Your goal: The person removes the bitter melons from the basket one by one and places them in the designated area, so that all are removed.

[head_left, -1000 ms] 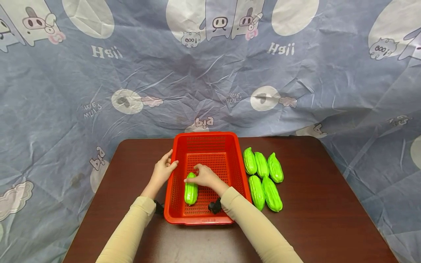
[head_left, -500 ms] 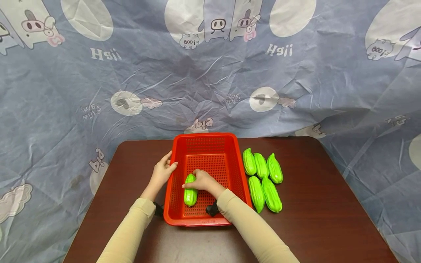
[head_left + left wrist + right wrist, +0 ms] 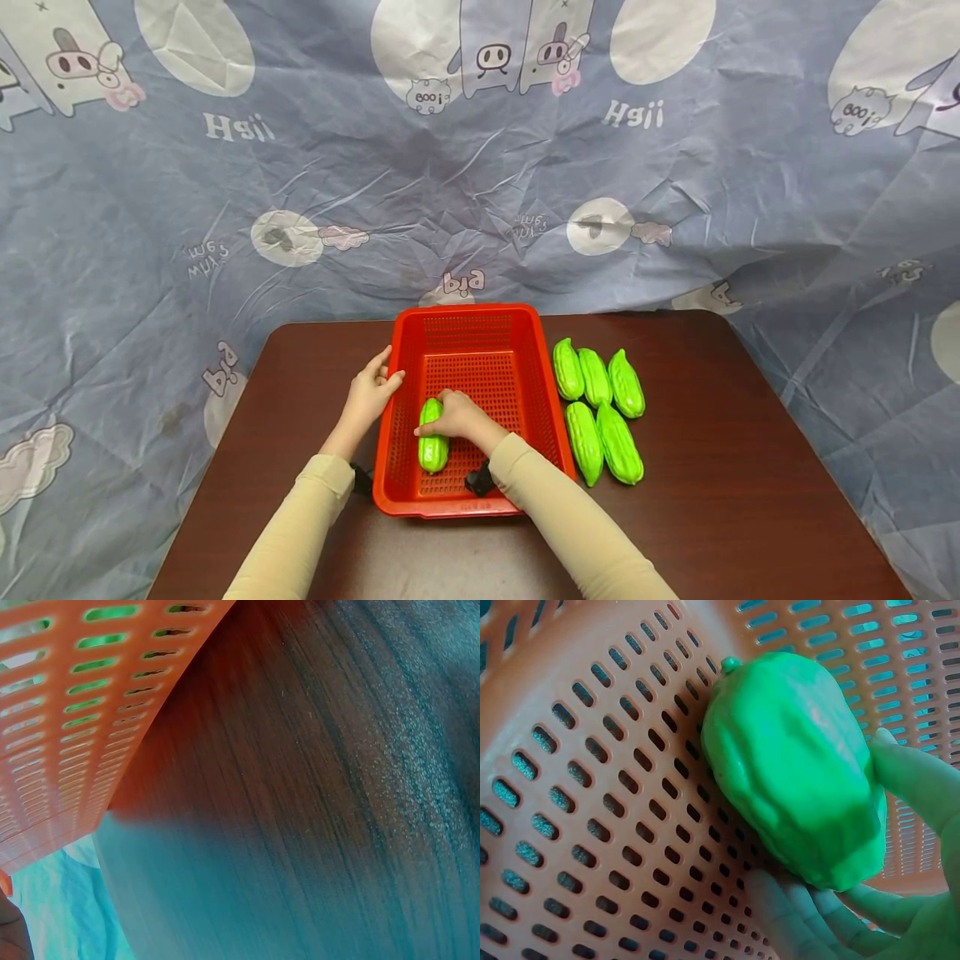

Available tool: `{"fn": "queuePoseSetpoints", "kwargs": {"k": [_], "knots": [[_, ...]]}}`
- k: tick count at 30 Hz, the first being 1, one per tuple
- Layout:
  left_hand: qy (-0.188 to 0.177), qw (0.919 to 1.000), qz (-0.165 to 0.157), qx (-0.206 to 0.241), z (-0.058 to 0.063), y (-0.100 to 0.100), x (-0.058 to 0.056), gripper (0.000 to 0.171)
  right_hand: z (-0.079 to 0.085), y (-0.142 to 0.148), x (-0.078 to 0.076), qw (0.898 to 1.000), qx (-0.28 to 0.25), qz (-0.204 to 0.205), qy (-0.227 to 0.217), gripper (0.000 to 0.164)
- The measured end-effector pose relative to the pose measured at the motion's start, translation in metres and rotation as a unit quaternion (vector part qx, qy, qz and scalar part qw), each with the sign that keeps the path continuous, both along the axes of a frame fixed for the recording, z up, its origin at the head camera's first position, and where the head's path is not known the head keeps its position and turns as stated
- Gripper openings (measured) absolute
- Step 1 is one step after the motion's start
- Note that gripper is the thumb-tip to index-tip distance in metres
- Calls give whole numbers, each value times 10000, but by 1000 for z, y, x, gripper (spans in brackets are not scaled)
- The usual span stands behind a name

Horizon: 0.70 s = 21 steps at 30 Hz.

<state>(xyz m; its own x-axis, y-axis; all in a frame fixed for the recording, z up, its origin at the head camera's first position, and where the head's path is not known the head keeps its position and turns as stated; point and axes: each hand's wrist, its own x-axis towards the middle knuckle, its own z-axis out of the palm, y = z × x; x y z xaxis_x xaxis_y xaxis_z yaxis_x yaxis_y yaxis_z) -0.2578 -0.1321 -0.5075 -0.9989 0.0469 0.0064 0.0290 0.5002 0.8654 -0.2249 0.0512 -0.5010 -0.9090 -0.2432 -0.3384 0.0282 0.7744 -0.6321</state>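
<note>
A red plastic basket point(image 3: 480, 508) with slotted walls sits on the table. My left hand point(image 3: 367, 395) holds its left rim, thumb over the edge and fingers outside; in the left wrist view only a bit of that hand shows, beside the basket wall point(image 3: 82, 735). Inside, at the left, a bright green bitter melon point(image 3: 432, 454) lies lengthwise on the basket floor. My right hand point(image 3: 459, 417) grips its far half from above. In the right wrist view the thumb is on one side of the bitter melon point(image 3: 795, 765) and the fingers are on the other, partly under it.
Several more green bitter melons point(image 3: 617, 446) lie in two rows on the dark brown table point(image 3: 720, 467), close against the basket's right side. A grey-blue patterned cloth point(image 3: 480, 183) hangs behind the table's far edge.
The right hand has come down and closed its thumb and fingers round the bitter melon, which has barely moved. The left hand stays at the basket rim.
</note>
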Motion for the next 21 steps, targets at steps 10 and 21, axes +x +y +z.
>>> {"fn": "queuePoseSetpoints", "kwargs": {"k": [10,21], "knots": [[0,10000,13,38,-1,0,-1,63,0,3,-1,9996,-218,-119,-146,76],[6,10000,29,70,-2,-1,-1,64,7,10,-4,9984,-491,-274,-21,75]]}}
